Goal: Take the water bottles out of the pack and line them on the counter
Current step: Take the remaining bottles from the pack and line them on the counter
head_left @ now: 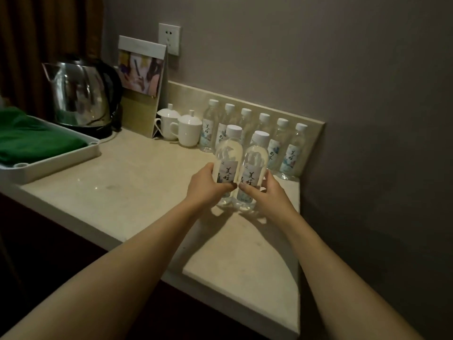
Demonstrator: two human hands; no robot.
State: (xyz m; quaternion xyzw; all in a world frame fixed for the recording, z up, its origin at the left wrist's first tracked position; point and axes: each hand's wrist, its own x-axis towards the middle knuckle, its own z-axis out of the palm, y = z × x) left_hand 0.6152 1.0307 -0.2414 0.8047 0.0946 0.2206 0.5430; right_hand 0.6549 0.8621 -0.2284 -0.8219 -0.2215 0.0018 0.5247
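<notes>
Two clear water bottles with white caps stand side by side on the beige counter (137,192). My left hand (204,184) grips the left bottle (228,153) around its label. My right hand (268,190) grips the right bottle (255,160) the same way. Both bottle bases rest on or just above the counter; I cannot tell which. Behind them, several more bottles (293,153) stand in a row along the low backsplash. No pack is in view.
Two white lidded cups (187,130) stand left of the bottle row, by a standing card (142,87). A steel kettle (78,94) and a white tray (61,159) holding green cloth sit at the left. The wall closes the right side.
</notes>
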